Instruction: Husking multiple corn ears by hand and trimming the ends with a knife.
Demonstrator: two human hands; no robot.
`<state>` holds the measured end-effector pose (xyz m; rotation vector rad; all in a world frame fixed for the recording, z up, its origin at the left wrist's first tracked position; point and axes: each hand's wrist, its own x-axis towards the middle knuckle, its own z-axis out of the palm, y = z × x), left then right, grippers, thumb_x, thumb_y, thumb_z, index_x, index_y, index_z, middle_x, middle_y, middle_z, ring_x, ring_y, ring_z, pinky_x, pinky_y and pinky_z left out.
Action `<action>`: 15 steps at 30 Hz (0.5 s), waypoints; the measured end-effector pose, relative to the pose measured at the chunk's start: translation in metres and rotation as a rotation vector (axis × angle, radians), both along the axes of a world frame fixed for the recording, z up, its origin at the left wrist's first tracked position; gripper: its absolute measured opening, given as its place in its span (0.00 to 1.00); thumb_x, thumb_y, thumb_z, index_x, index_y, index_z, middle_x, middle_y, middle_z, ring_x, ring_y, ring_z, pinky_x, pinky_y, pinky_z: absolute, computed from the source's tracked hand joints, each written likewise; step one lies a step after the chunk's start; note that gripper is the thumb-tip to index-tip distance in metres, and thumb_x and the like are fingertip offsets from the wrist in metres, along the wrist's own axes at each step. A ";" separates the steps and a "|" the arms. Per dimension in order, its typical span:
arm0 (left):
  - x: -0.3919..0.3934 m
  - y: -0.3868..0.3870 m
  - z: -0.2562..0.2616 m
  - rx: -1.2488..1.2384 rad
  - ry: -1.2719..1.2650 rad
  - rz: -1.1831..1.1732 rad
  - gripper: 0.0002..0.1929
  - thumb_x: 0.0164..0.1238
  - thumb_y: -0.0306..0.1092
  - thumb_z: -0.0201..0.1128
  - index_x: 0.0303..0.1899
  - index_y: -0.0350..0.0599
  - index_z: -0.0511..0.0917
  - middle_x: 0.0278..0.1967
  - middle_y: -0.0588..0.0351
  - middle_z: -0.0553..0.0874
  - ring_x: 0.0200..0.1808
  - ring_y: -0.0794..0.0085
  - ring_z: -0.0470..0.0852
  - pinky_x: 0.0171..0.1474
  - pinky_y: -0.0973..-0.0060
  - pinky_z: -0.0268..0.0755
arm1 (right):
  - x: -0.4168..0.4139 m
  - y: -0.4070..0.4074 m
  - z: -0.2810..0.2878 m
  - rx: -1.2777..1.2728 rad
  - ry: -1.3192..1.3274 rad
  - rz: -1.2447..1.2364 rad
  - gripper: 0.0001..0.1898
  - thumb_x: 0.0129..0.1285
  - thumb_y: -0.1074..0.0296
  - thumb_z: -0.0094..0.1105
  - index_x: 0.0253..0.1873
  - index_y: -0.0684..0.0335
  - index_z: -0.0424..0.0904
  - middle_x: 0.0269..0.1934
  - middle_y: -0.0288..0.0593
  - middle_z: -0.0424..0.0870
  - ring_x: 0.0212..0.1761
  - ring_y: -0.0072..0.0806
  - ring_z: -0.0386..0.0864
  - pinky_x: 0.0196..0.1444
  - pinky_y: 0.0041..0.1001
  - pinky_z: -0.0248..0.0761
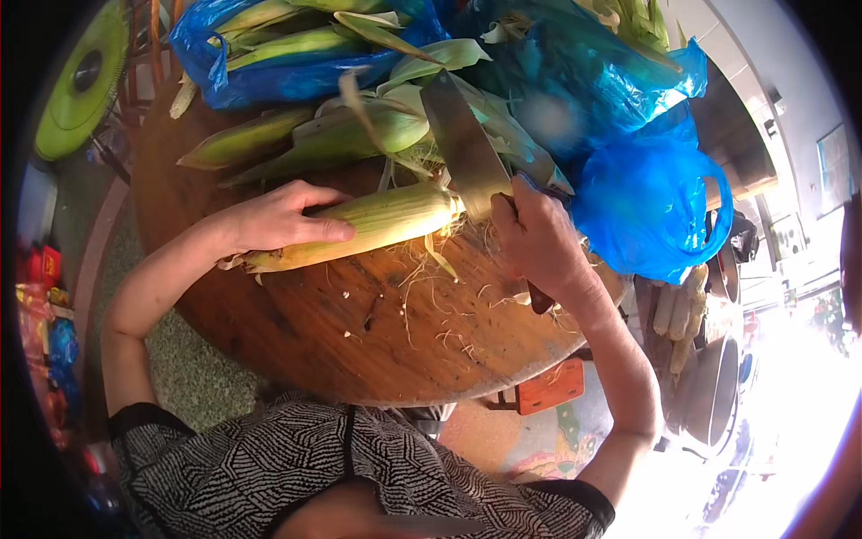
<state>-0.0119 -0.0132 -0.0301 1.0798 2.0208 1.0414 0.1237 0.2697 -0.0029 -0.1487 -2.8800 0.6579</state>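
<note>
An ear of corn in its husk (377, 222) lies on the round wooden table (323, 323). My left hand (289, 215) grips it near its silk-tipped left end. In my right hand (539, 236) is the handle of a cleaver (468, 148), its broad blade pointing up and away, beside the ear's right end. Whether the blade touches the ear I cannot tell. Behind the ear are loose green husks (390, 128) and an unhusked ear (242, 138). Corn silk strands (407, 303) and small bits are scattered in front.
A blue plastic bag with corn (283, 77) stands at the back left, another blue bag (606, 81) at the back right. A knotted blue bag (650, 202) sits right of my right hand. Beyond the table are husked cobs (680, 310), a red stool (552, 387) and a green fan (84, 74).
</note>
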 end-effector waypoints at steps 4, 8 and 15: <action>0.000 0.000 -0.001 -0.042 -0.042 -0.003 0.29 0.64 0.51 0.69 0.56 0.33 0.80 0.48 0.49 0.87 0.49 0.68 0.83 0.57 0.72 0.73 | 0.000 -0.006 0.002 -0.001 0.053 -0.027 0.11 0.71 0.62 0.48 0.41 0.65 0.69 0.26 0.61 0.81 0.32 0.58 0.81 0.37 0.53 0.72; 0.008 0.005 0.009 -0.130 0.045 -0.019 0.28 0.60 0.50 0.72 0.52 0.33 0.81 0.44 0.46 0.87 0.46 0.64 0.85 0.53 0.71 0.74 | 0.010 -0.002 -0.032 0.075 0.104 -0.045 0.10 0.71 0.62 0.50 0.42 0.64 0.70 0.24 0.61 0.80 0.29 0.59 0.81 0.33 0.52 0.73; 0.018 0.003 0.011 -0.187 0.309 -0.014 0.26 0.61 0.49 0.72 0.46 0.32 0.81 0.39 0.39 0.86 0.42 0.54 0.86 0.48 0.65 0.75 | 0.026 -0.023 0.035 -0.382 0.439 -0.147 0.07 0.71 0.72 0.53 0.40 0.68 0.68 0.24 0.58 0.80 0.19 0.53 0.78 0.20 0.42 0.69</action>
